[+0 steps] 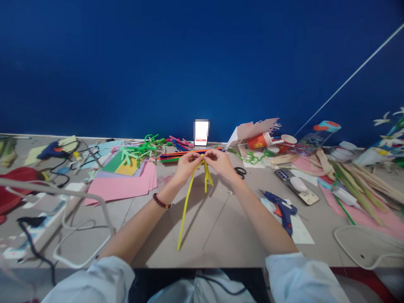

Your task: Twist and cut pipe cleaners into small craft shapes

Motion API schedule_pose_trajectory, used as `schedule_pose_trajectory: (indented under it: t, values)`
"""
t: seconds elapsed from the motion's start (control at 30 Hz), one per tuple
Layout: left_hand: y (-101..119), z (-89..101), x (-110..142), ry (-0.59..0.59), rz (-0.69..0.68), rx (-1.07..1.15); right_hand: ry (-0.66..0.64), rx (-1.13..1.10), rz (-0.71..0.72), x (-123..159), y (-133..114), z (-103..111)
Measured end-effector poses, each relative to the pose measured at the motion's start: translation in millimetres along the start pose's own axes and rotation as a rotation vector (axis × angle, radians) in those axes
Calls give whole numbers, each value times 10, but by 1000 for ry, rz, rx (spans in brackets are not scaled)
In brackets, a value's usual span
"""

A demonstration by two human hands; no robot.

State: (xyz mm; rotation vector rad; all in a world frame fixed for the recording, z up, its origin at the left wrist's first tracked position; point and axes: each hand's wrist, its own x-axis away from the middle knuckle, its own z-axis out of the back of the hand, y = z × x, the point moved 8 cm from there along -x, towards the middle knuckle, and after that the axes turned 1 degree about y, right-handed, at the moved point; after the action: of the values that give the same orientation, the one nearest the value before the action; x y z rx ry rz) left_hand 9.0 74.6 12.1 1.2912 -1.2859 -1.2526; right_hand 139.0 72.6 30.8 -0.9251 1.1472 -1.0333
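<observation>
Both hands, my left (pixel 187 165) and my right (pixel 219 163), pinch a fuzzy yellow pipe cleaner (pixel 189 202) past the flat pink paper sheets (pixel 120 187), fingers shut tight, its ends hanging loose.

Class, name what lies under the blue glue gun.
A white paper sheet lies under the blue glue gun; the part of the sheet directly beneath the gun is covered and cannot be seen.
</observation>
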Motion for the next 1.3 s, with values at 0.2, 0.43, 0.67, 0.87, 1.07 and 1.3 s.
schedule_pose_trajectory:
  t: [0.2, 0.43, 0.67, 0.87, 1.07, 1.3]
  values:
    - [17, 23, -1, 25, -41, -21, 33, 115, 56, 16, -85, 6]
    - [60, 3, -41, -23, -212, -74, 63, 266, 174, 54, -186, -16]
    - [116, -57, -56, -214, -148, -35, -48, 25, 46, 1, -67, -19]
    - [157, -120, -1, -413, -48, 96, -255, -191, -109, 10, 3, -102]
    - [148, -111, 2, -400, -9, 93, -234, -249, -151, 31, -29, -92]
    - [62, -36, -76, -304, -36, 91, -93, -131, -156, 12, -11, 25]
